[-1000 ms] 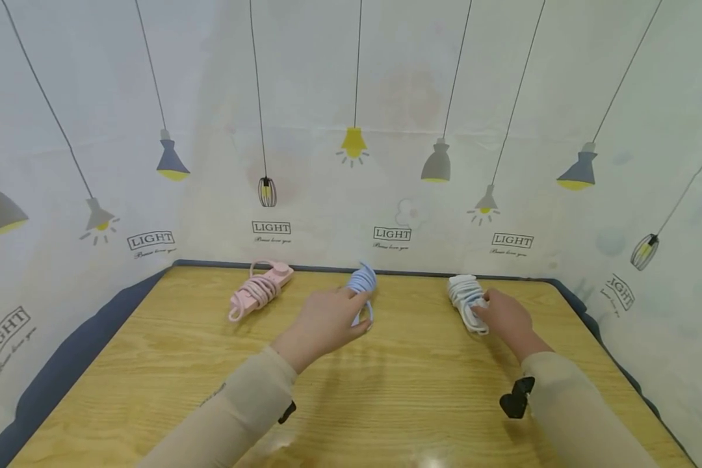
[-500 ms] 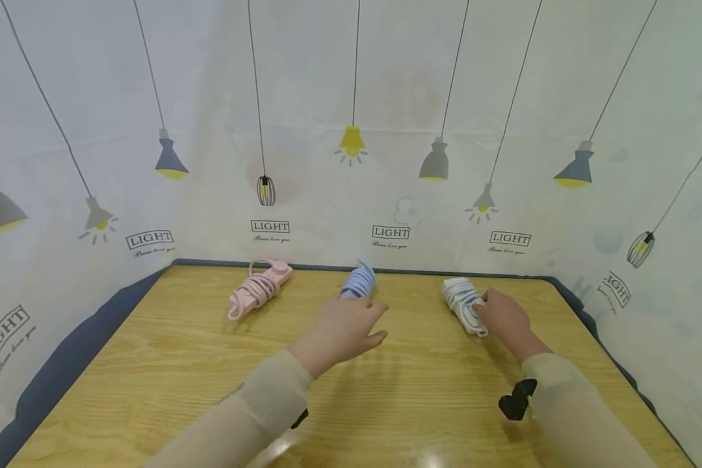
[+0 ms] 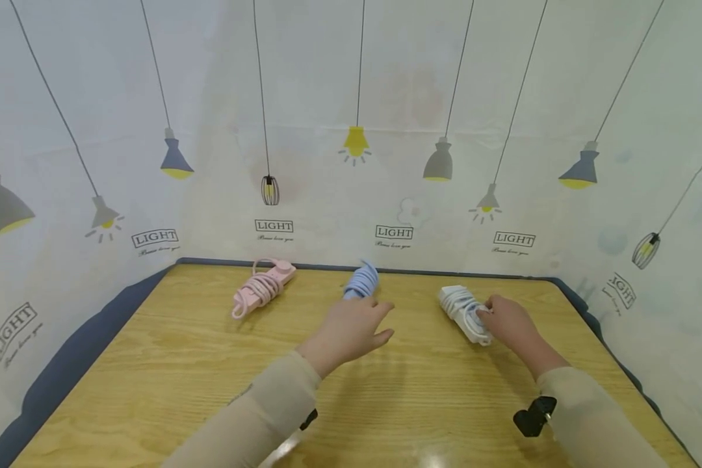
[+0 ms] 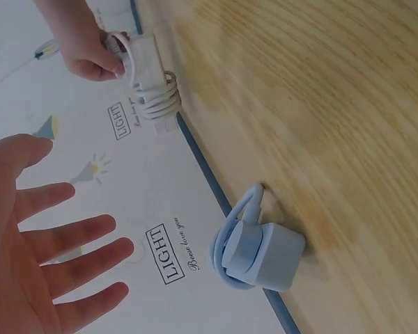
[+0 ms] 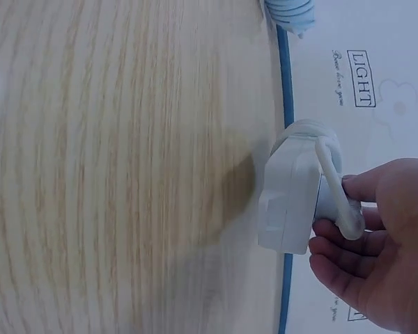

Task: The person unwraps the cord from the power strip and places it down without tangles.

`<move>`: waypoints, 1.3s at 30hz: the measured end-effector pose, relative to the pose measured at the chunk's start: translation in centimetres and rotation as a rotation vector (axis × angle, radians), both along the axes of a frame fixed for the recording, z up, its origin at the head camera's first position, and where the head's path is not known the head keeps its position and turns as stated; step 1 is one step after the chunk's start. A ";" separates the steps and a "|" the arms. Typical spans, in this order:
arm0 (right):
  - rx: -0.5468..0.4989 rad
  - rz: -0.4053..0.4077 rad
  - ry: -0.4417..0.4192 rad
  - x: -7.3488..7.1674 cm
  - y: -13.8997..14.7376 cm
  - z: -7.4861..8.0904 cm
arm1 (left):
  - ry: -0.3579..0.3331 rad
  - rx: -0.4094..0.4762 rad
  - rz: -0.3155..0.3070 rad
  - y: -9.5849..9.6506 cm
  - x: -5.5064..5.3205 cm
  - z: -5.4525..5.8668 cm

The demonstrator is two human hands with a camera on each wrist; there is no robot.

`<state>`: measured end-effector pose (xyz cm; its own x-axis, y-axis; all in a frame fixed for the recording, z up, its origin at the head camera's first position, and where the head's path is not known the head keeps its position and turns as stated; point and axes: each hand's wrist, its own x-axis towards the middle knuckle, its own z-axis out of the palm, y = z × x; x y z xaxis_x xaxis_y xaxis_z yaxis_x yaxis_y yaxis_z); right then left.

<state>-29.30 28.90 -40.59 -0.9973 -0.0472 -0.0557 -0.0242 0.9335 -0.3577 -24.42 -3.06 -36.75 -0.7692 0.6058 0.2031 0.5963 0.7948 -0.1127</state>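
Observation:
My left hand [image 3: 348, 325] hovers just in front of the blue power strip [image 3: 363, 281], partly covering it in the head view. In the left wrist view its fingers [image 4: 83, 233] are spread, apart from the strip, whose cord is wound around it and whose plug [image 4: 242, 247] faces the camera. Over on the right, my right hand [image 3: 511, 322] holds the white power strip [image 3: 462, 311] by its plug end, thumb and fingers pinching around the plug [image 5: 327, 202] and cord loop. The white strip looks tilted, with a shadow below it on the table.
A pink power strip [image 3: 260, 290] with its cord wrapped around it lies at the back left of the wooden table [image 3: 152, 377]. A lamp-printed cloth [image 3: 322, 97] stands behind the table, with a dark blue strip [image 3: 93, 344] along the edge.
My left hand has let go of the blue power strip and moved slightly right and towards me. My right hand has shifted the white power strip a little towards me and turned it.

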 end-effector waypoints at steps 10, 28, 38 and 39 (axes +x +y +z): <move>-0.062 0.088 0.050 1.2 -2.9 1.4 | -0.010 0.041 0.034 -0.7 0.1 0.2; -0.122 0.177 0.145 4.5 -8.0 4.1 | -0.081 0.319 0.069 -2.2 -0.2 -0.1; -0.134 0.239 0.173 6.6 -10.6 5.6 | -0.130 0.452 0.178 -2.7 0.1 0.1; -0.135 0.245 0.174 6.8 -10.8 5.7 | -0.127 0.451 0.173 -2.8 0.2 0.2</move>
<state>-22.53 18.07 -34.90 -0.9495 -0.2822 0.1372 -0.3136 0.8369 -0.4486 -24.25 -5.86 -36.53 -0.8863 0.3405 0.3139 0.4381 0.8362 0.3298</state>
